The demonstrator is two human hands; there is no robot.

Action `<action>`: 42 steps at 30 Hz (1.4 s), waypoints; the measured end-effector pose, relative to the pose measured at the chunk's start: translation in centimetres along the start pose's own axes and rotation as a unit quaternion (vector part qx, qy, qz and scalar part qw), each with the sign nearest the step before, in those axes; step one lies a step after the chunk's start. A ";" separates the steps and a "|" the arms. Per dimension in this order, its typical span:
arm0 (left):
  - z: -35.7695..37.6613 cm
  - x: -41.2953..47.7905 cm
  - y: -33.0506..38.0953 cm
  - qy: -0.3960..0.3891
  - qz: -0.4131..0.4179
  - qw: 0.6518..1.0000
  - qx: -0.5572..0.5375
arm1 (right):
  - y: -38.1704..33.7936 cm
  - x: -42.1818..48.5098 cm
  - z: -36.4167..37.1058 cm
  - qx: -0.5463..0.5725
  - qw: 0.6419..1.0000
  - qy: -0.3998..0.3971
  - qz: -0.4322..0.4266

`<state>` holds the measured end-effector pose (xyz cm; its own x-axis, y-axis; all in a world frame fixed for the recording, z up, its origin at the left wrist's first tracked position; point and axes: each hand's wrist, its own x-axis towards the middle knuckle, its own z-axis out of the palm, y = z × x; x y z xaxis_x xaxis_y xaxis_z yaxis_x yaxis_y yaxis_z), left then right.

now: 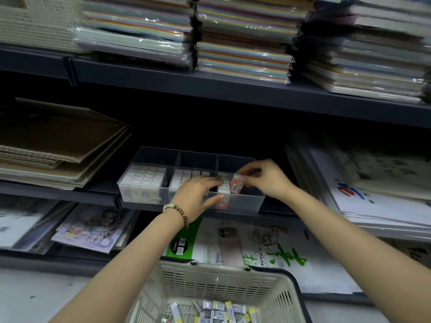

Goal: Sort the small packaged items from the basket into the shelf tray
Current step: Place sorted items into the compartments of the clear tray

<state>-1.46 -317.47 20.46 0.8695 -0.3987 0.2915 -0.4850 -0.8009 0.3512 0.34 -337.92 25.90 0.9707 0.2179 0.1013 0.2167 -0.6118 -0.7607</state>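
Clear shelf tray (pixel 245 204): my right hand (pixel 264 180) pinches an orange packet (pixel 236 186) over its right compartment. My left hand (pixel 193 194) rests flat-fingered on the packed rows (pixel 184 176) alongside. Loose packets (pixel 221 311) lie in the basket (pixel 233 272) below.

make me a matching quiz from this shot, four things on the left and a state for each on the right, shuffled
1 basket
2 left hand
3 right hand
4 tray's left compartment

a pinches an orange-and-white packet
b packed with rows of white packets
c loose packets on its bottom
d bead bracelet at the wrist

Pairs: 1-c, 2-d, 3-a, 4-b
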 end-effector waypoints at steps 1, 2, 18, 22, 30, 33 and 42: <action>0.0 0.0 0.0 0.000 0.001 1.000 -0.001 | 0.1 0.1 0.6 -0.018 1.000 0.004 0.000; 0.1 0.0 0.0 0.000 0.003 1.000 -0.002 | 0.2 0.1 1.1 -0.036 0.999 0.008 0.004; -1.1 -3.4 1.2 0.040 -0.002 0.999 -0.031 | -0.6 -1.6 1.3 0.044 0.991 0.040 0.120; -0.7 -8.8 1.5 0.080 -0.070 0.987 -0.120 | -1.2 -5.2 0.6 0.138 0.985 0.092 0.053; 5.5 -23.3 -3.7 0.043 -0.335 0.926 -0.168 | 6.3 -13.2 14.8 0.235 0.935 -0.106 0.245; 8.9 -28.0 -6.0 0.011 -0.439 0.874 -0.207 | 10.7 -15.7 22.7 0.202 0.900 -0.198 0.331; 14.6 -31.9 -7.4 0.027 -0.508 0.783 -0.358 | 19.5 -15.3 39.4 0.124 0.892 -0.290 0.324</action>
<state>-24.26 -305.29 -4.43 0.8451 0.3161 -0.4312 0.5091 -0.2291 0.8297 -14.36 -323.18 -15.75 0.6508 0.2810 -0.7053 -0.4701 -0.5804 -0.6650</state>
